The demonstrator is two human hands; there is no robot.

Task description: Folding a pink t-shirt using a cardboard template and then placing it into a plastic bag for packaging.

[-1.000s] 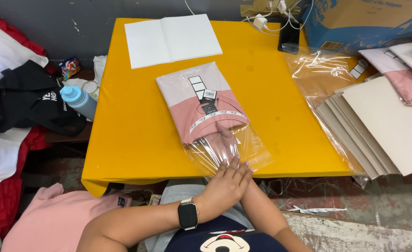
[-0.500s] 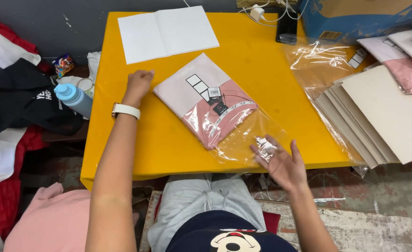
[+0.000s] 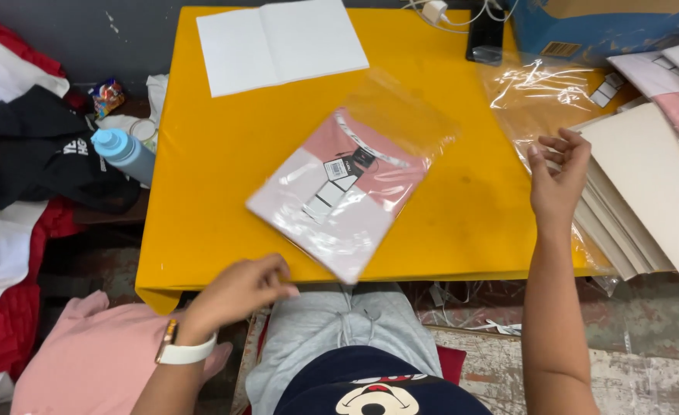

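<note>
Filling most of the view, a yellow tabletop [image 3: 209, 215] carries a folded pink and white garment sealed in a clear plastic bag [image 3: 347, 192], lying at a slant near the middle with its lower corner jutting just past the near edge, above the seated person's lap. Bare yellow surface lies open to the bag's left and between it and the right edge. At the right, a stack of beige cardboard sheets [image 3: 655, 184] overhangs the tabletop's side, with loose clear plastic bags [image 3: 555, 92] beside and beneath it. An open blank notebook [image 3: 282, 42] sits at the far edge, well apart from the garment, and a dark phone [image 3: 485, 38] lies further right. Off the left edge, dark and white clothing [image 3: 39, 154] is heaped beside a blue-capped bottle [image 3: 124, 154]. The person's left hand [image 3: 239, 292], a white watch on its wrist, hangs below the near edge, fingers loosely curled, empty, just beside the bag's overhanging corner. The right hand [image 3: 559, 180] is raised over the right edge, fingers half spread, gripping nothing, near the cardboard.
</note>
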